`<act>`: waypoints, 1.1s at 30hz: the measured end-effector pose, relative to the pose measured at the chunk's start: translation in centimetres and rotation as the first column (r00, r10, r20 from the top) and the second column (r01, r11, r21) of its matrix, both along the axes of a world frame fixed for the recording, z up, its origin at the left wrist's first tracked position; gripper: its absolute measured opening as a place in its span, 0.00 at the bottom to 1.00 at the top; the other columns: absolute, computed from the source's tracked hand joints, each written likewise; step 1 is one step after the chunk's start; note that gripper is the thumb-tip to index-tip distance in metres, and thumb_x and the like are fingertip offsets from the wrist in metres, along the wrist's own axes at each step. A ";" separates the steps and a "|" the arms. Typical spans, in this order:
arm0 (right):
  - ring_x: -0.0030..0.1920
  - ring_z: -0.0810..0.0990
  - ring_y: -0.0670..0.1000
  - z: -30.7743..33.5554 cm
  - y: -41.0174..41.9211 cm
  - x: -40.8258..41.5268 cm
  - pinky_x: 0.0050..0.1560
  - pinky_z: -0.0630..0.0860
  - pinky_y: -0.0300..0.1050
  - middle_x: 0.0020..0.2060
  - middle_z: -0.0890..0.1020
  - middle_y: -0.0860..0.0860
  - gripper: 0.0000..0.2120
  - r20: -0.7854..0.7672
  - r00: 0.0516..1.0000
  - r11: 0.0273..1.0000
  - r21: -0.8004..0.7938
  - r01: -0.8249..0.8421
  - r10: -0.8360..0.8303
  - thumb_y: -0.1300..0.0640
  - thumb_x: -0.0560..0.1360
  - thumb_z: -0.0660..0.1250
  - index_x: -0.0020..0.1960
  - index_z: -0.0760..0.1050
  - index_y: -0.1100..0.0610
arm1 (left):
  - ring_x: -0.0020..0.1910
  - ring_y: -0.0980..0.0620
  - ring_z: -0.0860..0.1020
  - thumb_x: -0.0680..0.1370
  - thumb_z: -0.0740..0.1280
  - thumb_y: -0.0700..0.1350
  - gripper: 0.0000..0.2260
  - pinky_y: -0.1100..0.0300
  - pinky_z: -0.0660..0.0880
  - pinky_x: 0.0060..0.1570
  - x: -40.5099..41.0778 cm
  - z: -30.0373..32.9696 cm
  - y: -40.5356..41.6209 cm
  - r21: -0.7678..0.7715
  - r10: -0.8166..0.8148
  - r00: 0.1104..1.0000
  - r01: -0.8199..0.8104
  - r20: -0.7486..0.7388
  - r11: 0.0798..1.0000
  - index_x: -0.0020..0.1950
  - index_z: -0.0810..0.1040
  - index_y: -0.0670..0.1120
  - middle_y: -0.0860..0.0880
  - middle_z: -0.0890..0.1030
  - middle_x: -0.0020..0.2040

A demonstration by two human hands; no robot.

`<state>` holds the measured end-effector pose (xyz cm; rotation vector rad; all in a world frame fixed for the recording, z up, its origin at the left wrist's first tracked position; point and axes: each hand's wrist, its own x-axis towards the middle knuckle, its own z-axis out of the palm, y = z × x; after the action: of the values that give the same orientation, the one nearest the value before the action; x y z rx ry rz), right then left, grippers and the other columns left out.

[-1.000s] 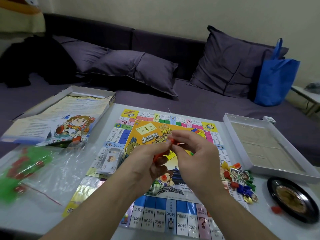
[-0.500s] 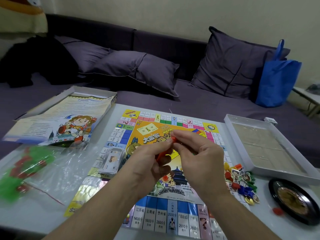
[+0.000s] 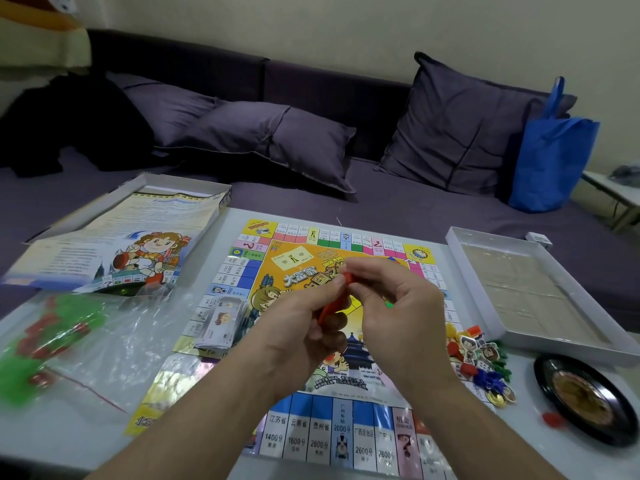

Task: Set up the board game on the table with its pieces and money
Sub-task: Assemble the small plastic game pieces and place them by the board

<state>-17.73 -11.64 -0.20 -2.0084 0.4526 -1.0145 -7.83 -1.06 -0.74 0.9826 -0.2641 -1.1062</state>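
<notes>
Above the game board (image 3: 313,434), left hand (image 3: 304,327) and right hand (image 3: 398,317), each grip pinching apparently one orange piece (image 3: 330,304).

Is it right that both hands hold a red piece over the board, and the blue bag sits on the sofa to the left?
Not quite. The blue bag sits on the sofa's right, as the head view shows. Both hands, left and right, do hold the red piece over the board.

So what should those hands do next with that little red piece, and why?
Probably set the red piece down beside the pile of tokens at the board's right edge. Both the left hand and right hand pinch it above the board, and loose pieces are already gathered there.
</notes>
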 end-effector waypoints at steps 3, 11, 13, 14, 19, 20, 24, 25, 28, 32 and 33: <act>0.53 0.85 0.43 0.2 -0.6 -0.2 0.55 0.81 0.37 0.47 0.87 0.42 0.11 0.005 1.000 0.997 0.071 -0.016 0.016 0.65 0.79 0.72 0.55 0.86 0.51 | 0.31 0.55 0.67 0.82 0.68 0.46 0.12 0.62 0.66 0.30 0.2 0.1 -0.1 0.003 0.028 0.999 -0.028 0.019 1.000 0.45 0.87 0.40 0.48 0.75 0.39; 0.51 0.86 0.47 0.6 -0.7 -0.1 0.52 0.81 0.37 0.45 0.89 0.49 0.05 0.059 0.994 0.904 0.414 -0.106 0.090 0.62 0.79 0.72 0.51 0.86 0.55 | 0.35 0.53 0.71 0.84 0.62 0.40 0.12 0.59 0.69 0.39 0.2 0.6 0.2 -0.022 -0.055 0.998 0.054 -0.032 0.998 0.62 0.76 0.32 0.45 0.75 0.40; 0.51 0.86 0.45 0.5 -0.5 -0.1 0.51 0.80 0.35 0.46 0.89 0.48 0.05 0.041 0.992 0.886 0.447 -0.121 0.115 0.60 0.79 0.71 0.51 0.86 0.55 | 0.35 0.52 0.72 0.83 0.63 0.40 0.10 0.59 0.69 0.39 -0.2 0.7 0.1 -0.033 -0.055 0.997 0.053 -0.053 0.998 0.59 0.76 0.34 0.45 0.75 0.39; 0.51 0.86 0.45 0.4 -0.4 0.0 0.50 0.80 0.34 0.46 0.88 0.49 0.05 0.044 0.991 0.871 0.474 -0.131 0.125 0.60 0.79 0.71 0.52 0.86 0.56 | 0.34 0.52 0.72 0.84 0.63 0.39 0.10 0.59 0.69 0.39 -0.3 0.7 0.1 -0.040 -0.045 0.996 0.043 -0.071 0.998 0.59 0.76 0.34 0.45 0.76 0.39; 0.54 0.86 0.51 -0.1 -0.2 0.2 0.56 0.82 0.47 0.49 0.88 0.52 0.06 0.071 0.989 0.817 0.557 -0.148 0.130 0.59 0.79 0.71 0.51 0.87 0.56 | 0.34 0.53 0.70 0.84 0.62 0.42 0.10 0.59 0.67 0.40 -0.3 0.6 0.1 -0.053 -0.032 0.995 0.027 -0.095 0.998 0.56 0.78 0.37 0.46 0.74 0.39; 0.54 0.85 0.52 -0.2 -0.2 0.3 0.58 0.82 0.49 0.49 0.88 0.53 0.06 0.074 0.990 0.811 0.567 -0.143 0.123 0.58 0.78 0.71 0.51 0.87 0.55 | 0.34 0.52 0.70 0.84 0.62 0.42 0.09 0.59 0.67 0.41 -0.3 0.6 0.2 -0.048 -0.035 0.996 0.031 -0.088 0.998 0.56 0.78 0.36 0.46 0.73 0.39; 0.52 0.84 0.55 -0.4 -0.2 0.5 0.63 0.81 0.58 0.49 0.88 0.56 0.09 0.088 0.991 0.781 0.609 -0.134 0.101 0.52 0.74 0.72 0.49 0.87 0.56 | 0.35 0.52 0.70 0.84 0.62 0.39 0.08 0.59 0.68 0.40 -0.6 1.0 0.1 -0.052 -0.023 0.995 0.018 -0.097 0.998 0.57 0.76 0.35 0.45 0.75 0.38; 0.52 0.83 0.55 -0.4 -0.3 0.5 0.63 0.80 0.59 0.49 0.88 0.56 0.08 0.093 0.990 0.779 0.612 -0.137 0.101 0.54 0.75 0.72 0.49 0.86 0.57 | 0.35 0.52 0.70 0.84 0.62 0.39 0.08 0.60 0.68 0.40 -0.7 1.1 0.1 -0.056 -0.019 0.994 0.013 -0.103 0.998 0.57 0.76 0.34 0.45 0.75 0.38; 0.53 0.84 0.55 -0.4 -0.4 0.4 0.62 0.81 0.56 0.49 0.88 0.55 0.06 0.088 0.990 0.798 0.586 -0.140 0.110 0.59 0.79 0.70 0.50 0.86 0.57 | 0.35 0.52 0.69 0.84 0.62 0.39 0.08 0.60 0.68 0.40 -0.8 1.0 0.2 -0.052 -0.016 0.994 0.011 -0.106 0.999 0.58 0.76 0.34 0.45 0.75 0.38; 0.49 0.86 0.52 -0.1 -0.4 0.1 0.52 0.83 0.44 0.45 0.88 0.53 0.07 0.049 0.990 0.886 0.442 -0.138 0.130 0.64 0.80 0.70 0.50 0.85 0.56 | 0.35 0.52 0.69 0.85 0.61 0.39 0.10 0.60 0.68 0.38 -0.7 0.9 0.2 -0.064 0.010 0.992 -0.018 -0.128 0.998 0.59 0.76 0.34 0.45 0.74 0.39; 0.48 0.86 0.52 -0.1 -0.4 0.1 0.50 0.83 0.43 0.44 0.88 0.53 0.07 0.048 0.990 0.895 0.422 -0.143 0.136 0.65 0.80 0.70 0.49 0.85 0.56 | 0.35 0.53 0.68 0.85 0.61 0.39 0.10 0.60 0.67 0.38 -0.7 0.9 0.2 -0.070 0.010 0.992 -0.019 -0.125 0.997 0.59 0.77 0.34 0.45 0.73 0.39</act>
<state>-17.60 -12.08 -0.30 -1.6133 0.4674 -0.7657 -8.49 -0.88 0.14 0.8471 -0.1937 -1.1331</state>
